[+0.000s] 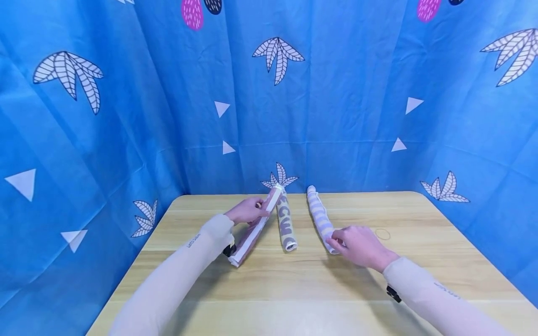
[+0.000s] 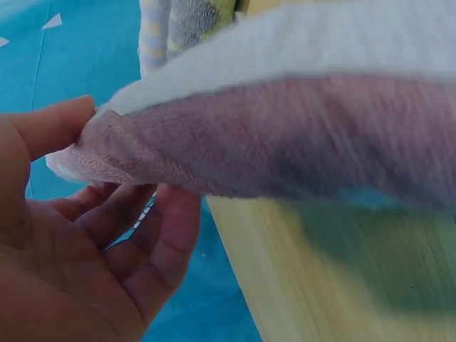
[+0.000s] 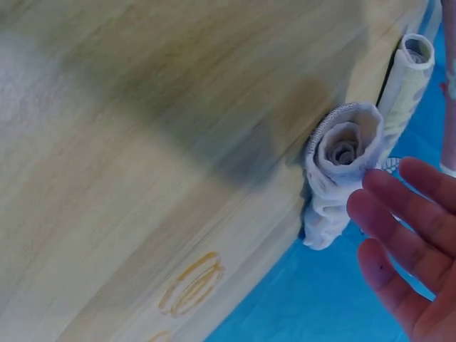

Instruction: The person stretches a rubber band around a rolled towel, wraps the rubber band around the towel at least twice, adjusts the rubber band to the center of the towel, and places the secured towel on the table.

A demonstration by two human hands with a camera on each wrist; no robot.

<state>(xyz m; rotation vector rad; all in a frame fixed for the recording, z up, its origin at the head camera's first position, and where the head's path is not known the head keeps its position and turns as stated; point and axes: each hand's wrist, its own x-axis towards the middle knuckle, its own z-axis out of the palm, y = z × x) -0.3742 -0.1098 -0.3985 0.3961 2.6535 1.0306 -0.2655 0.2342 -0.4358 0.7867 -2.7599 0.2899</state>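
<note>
My left hand (image 1: 247, 211) pinches a rolled pink towel with a white edge (image 1: 257, 227) between thumb and fingers, and the roll slants over the table. In the left wrist view the thumb lies on top of the pink roll (image 2: 235, 142) near its end, with fingers beneath. At the near end of a purple-and-white striped towel roll (image 1: 320, 214) is my right hand (image 1: 363, 245). The right wrist view shows its fingers (image 3: 399, 228) extended beside that roll (image 3: 345, 160); whether they touch it I cannot tell. Between these two lies a grey-and-yellow towel roll (image 1: 286, 224).
A thin rubber band (image 1: 382, 234) lies right of the striped roll; the right wrist view shows yellowish bands (image 3: 191, 285) there. Blue patterned curtain (image 1: 336, 93) surrounds the wooden table (image 1: 294, 289) at the back and sides.
</note>
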